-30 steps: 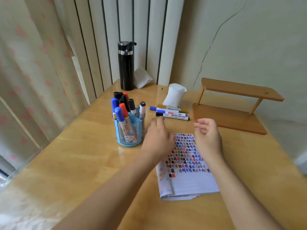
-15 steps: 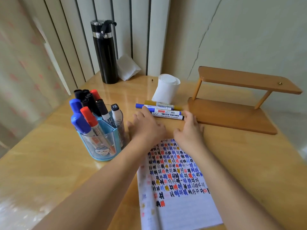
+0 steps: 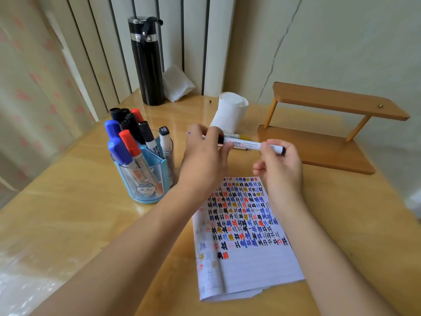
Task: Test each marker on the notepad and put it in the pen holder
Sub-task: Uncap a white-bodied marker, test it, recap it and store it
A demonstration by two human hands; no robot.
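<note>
Both hands hold one marker [image 3: 245, 144] level in the air, just past the far edge of the notepad [image 3: 250, 270]. Right hand [image 3: 281, 169] pinches the barrel near its black tail end, thumb & forefinger clamped on it, other fingers loosely curled below. Left hand [image 3: 205, 156] wraps the opposite end, fingers curled over it & thumb pressing from underneath, so both grips are closed on the same marker. The covered end is prob. the cap; can't see it or its colour under the fingers. Held crosswise, one hand per end, it reads as set-up for pulling the cap off: each hand braces vs the other, w/ the tip clear of the paper.

Notepad lies flat on the table [image 3: 68, 213], its upper part packed w/ rows of small test marks in black, blue, red & yellow. Lower lines are blank, so room for the next scribble is just under the last row, nearer the person. Pen holder [image 3: 145, 181] stands just left of the pad, stuffed w/ capped markers [image 3: 127, 142] standing cap-up, a short reach for the drop-in after testing.

Behind the hands a yellow marker [image 3: 241, 136] lies on the table, and a blue cap tip [image 3: 189, 133] pokes out left of the left hand. Prob. these are untested ones parked beyond the pad, so the task looks mostly done, w/ a few left
</note>
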